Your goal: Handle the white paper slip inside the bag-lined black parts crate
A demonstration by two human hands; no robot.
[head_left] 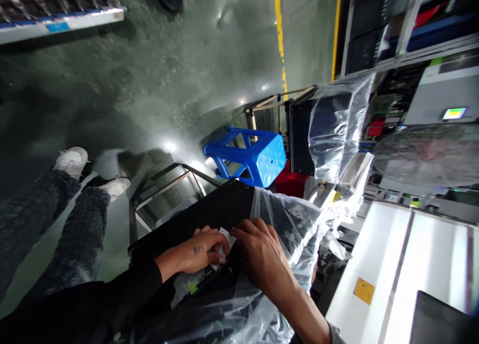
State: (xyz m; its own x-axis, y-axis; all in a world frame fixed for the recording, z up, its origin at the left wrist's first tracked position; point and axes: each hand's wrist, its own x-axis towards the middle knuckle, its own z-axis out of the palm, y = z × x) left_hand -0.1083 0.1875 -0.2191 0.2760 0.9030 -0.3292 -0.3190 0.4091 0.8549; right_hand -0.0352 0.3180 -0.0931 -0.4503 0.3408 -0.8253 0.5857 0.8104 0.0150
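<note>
pinching a white paper tag with the left hand, whose fingers curl together around the tag's lower edge. the right hand sits just beside it at three o'clock, its fingertips bunched together against the tag, though this view cannot show whether they clamp it. the tag lies at the middle of the frame, on a black flat panel partly covered by a clear plastic bag. a small green sticker shows through the plastic at seven o'clock from the hands.

a blue plastic stool stands at twelve o'clock, with a red crate just beside it. a second black panel in clear plastic is at one o'clock, and a metal frame is at eleven. the person's legs in dark patterned trousers and white sneakers reach toward ten o'clock. a white workbench with a yellow label fills three o'clock, and a caged fan is at two. a yellow floor line runs along the green floor at one o'clock.
</note>
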